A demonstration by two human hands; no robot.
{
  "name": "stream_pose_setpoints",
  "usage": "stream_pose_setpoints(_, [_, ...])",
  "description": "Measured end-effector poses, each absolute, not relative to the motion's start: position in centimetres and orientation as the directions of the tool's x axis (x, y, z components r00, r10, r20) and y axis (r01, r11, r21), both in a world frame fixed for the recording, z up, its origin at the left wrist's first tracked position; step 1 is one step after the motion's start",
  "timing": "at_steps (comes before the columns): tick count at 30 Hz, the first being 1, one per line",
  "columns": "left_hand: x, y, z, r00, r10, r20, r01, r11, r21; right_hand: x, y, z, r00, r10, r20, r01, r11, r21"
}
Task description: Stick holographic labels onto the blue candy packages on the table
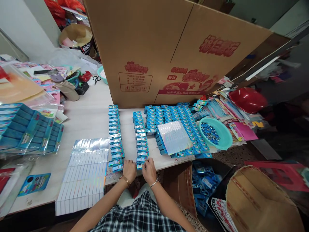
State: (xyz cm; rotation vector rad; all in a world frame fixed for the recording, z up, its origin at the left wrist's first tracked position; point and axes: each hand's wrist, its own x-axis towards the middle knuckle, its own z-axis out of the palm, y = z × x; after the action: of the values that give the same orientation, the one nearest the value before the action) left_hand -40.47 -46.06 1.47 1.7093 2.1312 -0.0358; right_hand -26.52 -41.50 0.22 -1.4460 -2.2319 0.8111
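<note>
Both my hands are at the table's front edge with the fingers bent inward. My left hand (129, 170) is closed beside the bottom of the left column of small blue boxes (115, 140); whatever it holds, if anything, is hidden. My right hand (149, 171) has its fingers closed at a small blue box (139, 167), the nearest in the middle column of blue boxes (142, 144). To the right, a silvery holographic sheet (175, 137) lies across several more rows of blue boxes (169, 112).
Holographic card stacks (83, 170) and larger blue packs (29, 130) stand left. A big cardboard carton (149, 42) closes off the back. At right are a turquoise basin (225, 143) of small shiny pieces and an open container of blue items (205, 183) below the table edge.
</note>
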Motion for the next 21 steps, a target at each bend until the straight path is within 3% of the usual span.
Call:
stream_pose_setpoints(7, [-40.5,-46.3,0.9,-0.168,0.934,-0.316,0.954,0.235,0.188,-26.5,-41.8,-0.5,-0.319,0.947,0.032,0.625,0.236,-0.744])
stream_pose_setpoints(15, [-40.4,-44.3,1.3,-0.154,0.902,-0.404,0.966,0.223,0.128,-26.3,-41.4,-0.8,-0.301,0.953,0.041,0.595,0.222,-0.773])
stream_pose_setpoints(18, [-40.6,-44.9,1.8,-0.157,0.925,-0.347,0.944,0.244,0.223,-25.8,-41.7,-1.0,-0.287,0.955,0.070,0.577,0.231,-0.783])
stream_pose_setpoints(21, [-40.0,-46.2,1.9,-0.241,0.871,-0.429,0.779,0.437,0.449,-25.5,-42.0,-1.2,-0.243,0.967,0.076,0.599,0.211,-0.772])
